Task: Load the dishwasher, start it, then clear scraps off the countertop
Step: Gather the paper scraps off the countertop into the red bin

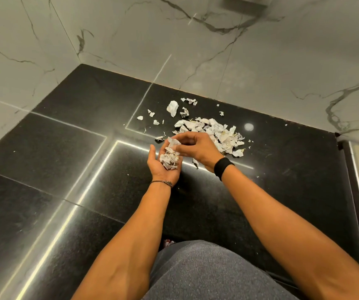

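Scraps [169, 160] of torn white paper lie heaped in my left hand [162, 174], which is turned palm up and loosely cupped beneath them, its fingers relaxed rather than closed. My right hand [200, 148] hovers right over that heap, its grip pinching a single piece [173, 142] between thumb and fingertips above my left palm. A thin bracelet [163, 182] circles my left wrist and a black band [222, 167] my right. Just beyond my right hand, the main pile [215, 132] of torn paper is spread on the black polished surface [282, 174], with loose bits scattered around its edges. Farther back and to the left lie a larger crumpled wad [172, 108] and a few small shreds, close to the white marble wall [195, 50] that meets the surface in a corner. One shred [195, 163] lies under my right wrist.
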Tool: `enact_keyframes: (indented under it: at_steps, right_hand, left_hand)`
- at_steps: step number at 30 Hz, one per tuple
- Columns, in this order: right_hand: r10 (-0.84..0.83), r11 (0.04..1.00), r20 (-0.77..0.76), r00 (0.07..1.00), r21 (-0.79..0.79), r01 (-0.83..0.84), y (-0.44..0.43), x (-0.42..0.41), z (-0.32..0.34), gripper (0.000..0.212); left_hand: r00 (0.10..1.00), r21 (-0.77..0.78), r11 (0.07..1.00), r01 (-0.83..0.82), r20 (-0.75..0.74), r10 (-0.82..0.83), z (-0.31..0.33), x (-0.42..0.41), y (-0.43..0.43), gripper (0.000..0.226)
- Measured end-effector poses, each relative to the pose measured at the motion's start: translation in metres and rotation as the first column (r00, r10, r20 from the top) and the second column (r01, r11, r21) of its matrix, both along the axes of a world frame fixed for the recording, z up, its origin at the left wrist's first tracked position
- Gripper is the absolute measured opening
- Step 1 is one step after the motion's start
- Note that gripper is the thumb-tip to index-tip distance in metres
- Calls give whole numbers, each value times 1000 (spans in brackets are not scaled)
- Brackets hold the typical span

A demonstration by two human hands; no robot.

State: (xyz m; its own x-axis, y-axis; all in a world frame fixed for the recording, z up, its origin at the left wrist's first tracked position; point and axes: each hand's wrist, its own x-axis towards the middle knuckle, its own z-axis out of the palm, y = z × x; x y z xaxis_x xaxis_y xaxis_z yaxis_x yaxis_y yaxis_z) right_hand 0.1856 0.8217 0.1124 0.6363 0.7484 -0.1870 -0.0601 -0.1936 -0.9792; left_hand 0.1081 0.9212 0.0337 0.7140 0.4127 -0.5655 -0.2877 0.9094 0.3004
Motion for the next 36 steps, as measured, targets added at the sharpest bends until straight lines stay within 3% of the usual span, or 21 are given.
enact_keyframes:
  at_steps: [5,8,16,23,28,31,36]
  right_hand:
    - [121,985,366,923,-158,-67,10,-7,-6,26]
    - [106,986,440,892,-160,-39,10,-10,-4,13]
    - [-144,952,489,860,-168,255,-1,31,-12,12]
    - [159,832,606,779,-508,225,-18,57,-46,32]
    - [363,756,688,628,-612,234,-14,52,-61,32]
    - [267,788,706,656,-551,273,-15,52,-65,27]
    - [-59,881,532,845,-371,295,-11,51,-49,24]
  left_hand:
    - [999,25,999,44,19,-44,1,3,-3,62]
    - [999,37,999,36,24,-37,-1,5,-3,57]
    - [991,-88,996,8,132,4,-1,8,1,54]
    - [996,-118,993,6,92,4,-5,11,5,57]
    - [998,-85,996,11,70,-5,-2,9,8,60]
    - [998,-77,997,9,55,-4,-1,10,11,60]
    - [999,-42,999,11,40,-9,-2,11,11,59]
